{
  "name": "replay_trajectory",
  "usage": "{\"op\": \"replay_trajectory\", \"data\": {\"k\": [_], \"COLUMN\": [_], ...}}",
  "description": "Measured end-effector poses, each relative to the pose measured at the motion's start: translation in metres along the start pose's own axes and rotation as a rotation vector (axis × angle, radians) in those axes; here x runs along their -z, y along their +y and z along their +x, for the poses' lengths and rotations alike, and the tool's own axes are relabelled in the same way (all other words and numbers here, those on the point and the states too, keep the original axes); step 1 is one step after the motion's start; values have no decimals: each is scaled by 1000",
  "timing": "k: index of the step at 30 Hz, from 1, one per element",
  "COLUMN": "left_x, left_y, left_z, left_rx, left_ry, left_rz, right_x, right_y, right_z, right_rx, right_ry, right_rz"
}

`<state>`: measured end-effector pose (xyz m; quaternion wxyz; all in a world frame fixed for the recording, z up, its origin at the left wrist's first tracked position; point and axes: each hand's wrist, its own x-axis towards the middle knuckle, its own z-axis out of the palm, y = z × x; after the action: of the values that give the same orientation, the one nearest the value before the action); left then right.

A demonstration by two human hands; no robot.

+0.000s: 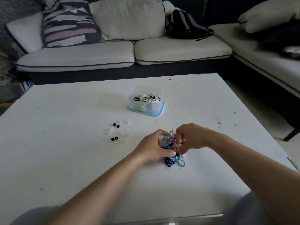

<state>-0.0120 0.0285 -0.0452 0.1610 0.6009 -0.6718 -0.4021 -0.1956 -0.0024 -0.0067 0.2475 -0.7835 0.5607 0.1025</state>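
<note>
Bit of a mess here: a tangled bundle of thin cords in dark blue, light blue, white and pink [172, 158] was lying on the white table [65, 151], well in front of the clear plastic box set on its blue lid [146, 107] and slightly to the right of it. The bundle was gripped from the left by the left hand [154, 147], fingers and thumb curled round it. A few pinkish strands were pinched by the right hand's [190, 137] bent fingertips. Small black and clear rubber ear tips [116, 125] were scattered near the box, in front and to its left. More tangled cords were stuffed inside the box.
</note>
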Motion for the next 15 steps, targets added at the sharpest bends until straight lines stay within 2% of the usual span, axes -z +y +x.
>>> {"op": "replay_trajectory", "data": {"k": [2, 7, 10, 15], "left_x": [-7, -18, -18, -15], "left_y": [1, -2, -6, -11], "left_z": [-3, 1, 3, 6], "left_rx": [-6, -6, 11, 41], "left_ry": [12, 102, 101, 82], "left_rz": [-31, 18, 5, -25], "right_x": [1, 13, 20, 29], "right_y": [0, 5, 7, 8], "right_z": [1, 4, 2, -3], "right_rx": [29, 19, 9, 11], "right_ry": [56, 230, 342, 388], "right_rz": [-4, 272, 385, 687]}}
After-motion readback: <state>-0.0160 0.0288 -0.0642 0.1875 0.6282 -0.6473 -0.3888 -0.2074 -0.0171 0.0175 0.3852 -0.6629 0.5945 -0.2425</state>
